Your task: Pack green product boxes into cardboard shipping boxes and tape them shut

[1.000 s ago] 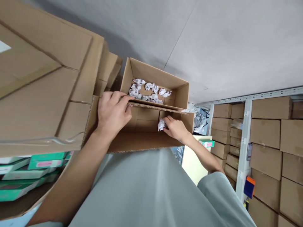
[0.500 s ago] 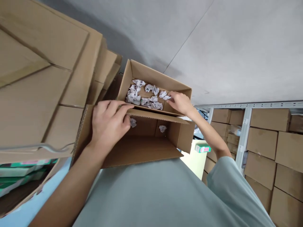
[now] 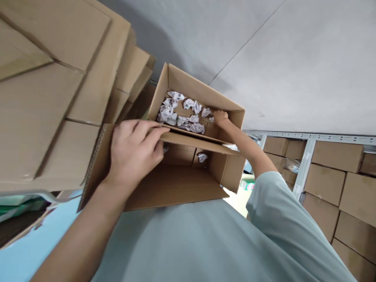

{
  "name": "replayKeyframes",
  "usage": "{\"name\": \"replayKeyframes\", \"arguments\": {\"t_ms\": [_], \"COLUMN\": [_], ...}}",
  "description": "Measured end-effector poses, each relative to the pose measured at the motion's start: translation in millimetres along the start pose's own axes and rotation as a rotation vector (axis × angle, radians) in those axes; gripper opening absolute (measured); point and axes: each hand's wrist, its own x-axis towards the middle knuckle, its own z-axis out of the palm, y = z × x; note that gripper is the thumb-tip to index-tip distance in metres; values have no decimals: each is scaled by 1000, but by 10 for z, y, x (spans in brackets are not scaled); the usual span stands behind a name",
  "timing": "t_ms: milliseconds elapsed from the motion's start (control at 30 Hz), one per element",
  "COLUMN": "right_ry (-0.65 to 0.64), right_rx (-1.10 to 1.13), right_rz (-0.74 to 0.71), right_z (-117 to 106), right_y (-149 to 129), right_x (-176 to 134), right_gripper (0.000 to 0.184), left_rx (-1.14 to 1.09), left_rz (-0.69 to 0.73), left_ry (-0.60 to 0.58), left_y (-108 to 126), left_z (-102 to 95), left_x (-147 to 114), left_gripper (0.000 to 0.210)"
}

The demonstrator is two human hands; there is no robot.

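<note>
My left hand point(image 3: 136, 150) is closed over the upper edge of the near open cardboard box point(image 3: 176, 188), fingers over its flap and thumb on the inner side. A crumpled piece of paper point(image 3: 202, 157) lies inside this box, and another is mostly hidden behind my left thumb. Down in the far cardboard box point(image 3: 205, 88), my right hand point(image 3: 221, 116) has its fingers curled together at a small bit of crumpled paper point(image 3: 211, 119); the fingertips are partly hidden. Several more crumpled papers point(image 3: 167, 111) lie on that box's floor, mostly toward its left side.
Flattened cardboard boxes point(image 3: 73, 58) stand in a stack at left. A grey wall point(image 3: 279, 70) rises behind the far box. On the right, a metal rack point(image 3: 305, 162) holds closed cartons point(image 3: 326, 184). A green and pink packet point(image 3: 247, 185) lies below my right arm.
My right hand has reached deeper into the far box, and its fingers have curled in. My left hand keeps its hold on the near box's edge. The camera view has shifted slightly.
</note>
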Motion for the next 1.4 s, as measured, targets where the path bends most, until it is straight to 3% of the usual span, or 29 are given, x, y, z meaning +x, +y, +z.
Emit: {"name": "replayKeyframes", "arguments": {"t_ms": [67,133,200,300,400,467,533,633,733,833,967,1133,1267,1400], "right_ry": [-27,40,168,380,423,359,268,174,124,103,177,396,552,558], "right_rx": [-41,-49,-23,154,367,481,516,451,368,333,367,599,643,688], "right_rz": [65,118,130,89,25,-57,-105,-99,-76,-59,19,262,554,628], "right_z": [-84,-187,-294,-387,-283,-102,112,366,470,478,510,713,984,1220], "right_y": [47,108,155,108,-122,-332,-541,-795,-957,-1015,-899,-503,-295,-329], "right_x": [-155,-461,-954,-1926,-2766,-3050,-3095,-2902,-2675,-2579,-2769,-3356,-3558,-3458], "right_gripper": [36,41,49,50,50,49,47,41,35,42,58,48,42,33], "left_rx": [-2,-15,-35,-57,-58,-51,-41,-30,-29,-28,-73,-143,-121,-108], "left_rz": [-3,-13,-21,-24,-21,-5,16,44,75,103,143,161,-42,-316], "left_ry": [-14,-25,-40,-63,-55,-35,-18,-10,-17,-35,-72,-12,12,-21], "left_y": [26,54,76,95,102,105,104,89,66,55,64,1,-88,-166], "left_z": [-21,-48,-74,-92,-85,-74,-63,-49,-41,-65,-220,-601,-814,-832], "left_x": [17,34,50,62,57,48,38,26,26,50,88,-79,-437,-782], "left_gripper": [37,39,40,41,44,45,46,46,50,54,69,68,67,74]}}
